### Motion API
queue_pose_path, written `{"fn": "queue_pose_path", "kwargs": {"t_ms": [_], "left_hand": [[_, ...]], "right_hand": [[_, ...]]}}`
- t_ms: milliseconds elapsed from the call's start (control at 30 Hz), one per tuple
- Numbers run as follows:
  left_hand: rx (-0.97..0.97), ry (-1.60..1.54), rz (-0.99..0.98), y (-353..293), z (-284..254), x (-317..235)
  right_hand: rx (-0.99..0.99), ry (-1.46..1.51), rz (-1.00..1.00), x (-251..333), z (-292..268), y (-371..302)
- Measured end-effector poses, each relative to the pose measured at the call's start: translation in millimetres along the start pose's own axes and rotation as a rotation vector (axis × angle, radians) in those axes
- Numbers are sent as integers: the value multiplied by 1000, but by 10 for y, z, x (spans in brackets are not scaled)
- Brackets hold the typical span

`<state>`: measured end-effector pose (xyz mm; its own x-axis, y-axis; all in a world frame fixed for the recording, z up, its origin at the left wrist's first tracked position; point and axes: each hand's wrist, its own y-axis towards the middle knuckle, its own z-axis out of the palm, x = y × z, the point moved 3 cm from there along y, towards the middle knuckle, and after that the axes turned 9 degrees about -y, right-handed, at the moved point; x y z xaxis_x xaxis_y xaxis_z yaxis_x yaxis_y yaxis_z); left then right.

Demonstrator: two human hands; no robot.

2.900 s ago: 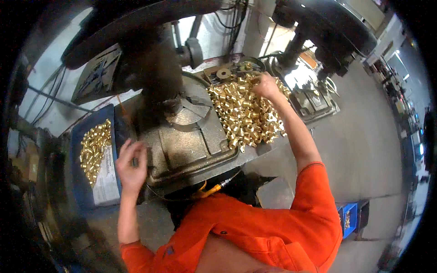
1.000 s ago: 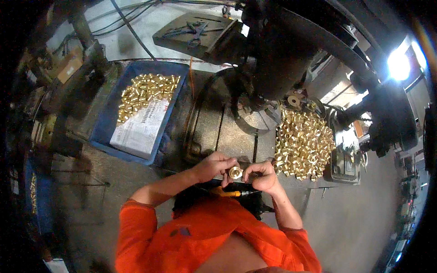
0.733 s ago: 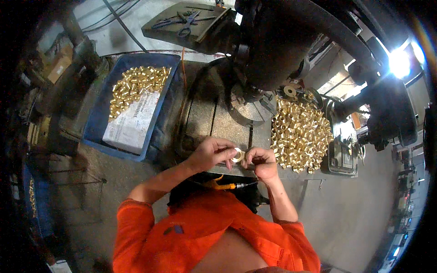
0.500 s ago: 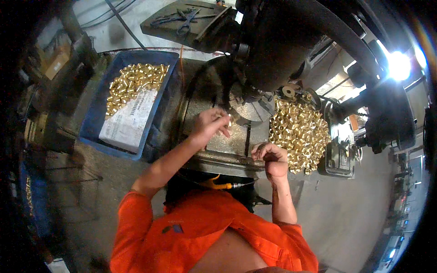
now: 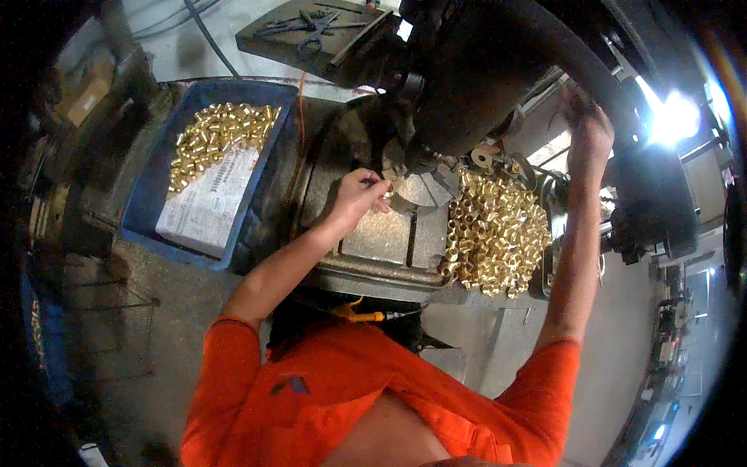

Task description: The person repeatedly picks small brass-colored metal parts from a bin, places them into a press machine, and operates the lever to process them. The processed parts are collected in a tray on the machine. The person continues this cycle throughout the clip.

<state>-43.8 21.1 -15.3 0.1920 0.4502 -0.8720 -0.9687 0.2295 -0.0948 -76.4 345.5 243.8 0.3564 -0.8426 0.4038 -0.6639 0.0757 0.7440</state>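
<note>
My left hand [image 5: 362, 196] is closed in a pinch at the front of a round metal chuck [image 5: 424, 192] on the machine table. Between its fingertips is a small brass fitting [image 5: 388, 190], partly covered by the fingers. My right hand [image 5: 587, 124] is raised at the far right beside the dark machine head [image 5: 475, 70]. Its fingers are smeared by motion and dim, so whether they hold anything does not show. To the right of the chuck lies a heap of brass fittings [image 5: 498, 233].
A blue bin [image 5: 240, 233] at the left holds more brass pieces [image 5: 222, 140] and a printed white sheet [image 5: 206, 206]. Metal chips cover the machine table [image 5: 354, 249]. Pliers-like tools [image 5: 315, 31] lie on a dark shelf at the back. A bright lamp [image 5: 675, 117] shines at right.
My right hand has gone from the near edge of the brass heap up and right to beside the machine head. My left hand stays near the chuck, with the brass fitting at its fingertips.
</note>
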Motion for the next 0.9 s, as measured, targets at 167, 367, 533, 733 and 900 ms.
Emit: {"fn": "queue_pose_path", "kwargs": {"t_ms": [167,367,533,733,900], "left_hand": [[8,-33,42,-9,-51,-31],[25,-25,1,34,-98,38],[33,-6,45,27,-95,8],[79,-47,15,13,-53,-53],[73,-41,27,14,-64,-45]], "right_hand": [[-174,-4,-206,635,-186,587],[-345,869,-88,1026,-678,-465],[-300,920,-209,1220,-572,-1443],[-471,663,-108,925,-317,-2125],[-454,690,-144,1037,-259,-2054]]}}
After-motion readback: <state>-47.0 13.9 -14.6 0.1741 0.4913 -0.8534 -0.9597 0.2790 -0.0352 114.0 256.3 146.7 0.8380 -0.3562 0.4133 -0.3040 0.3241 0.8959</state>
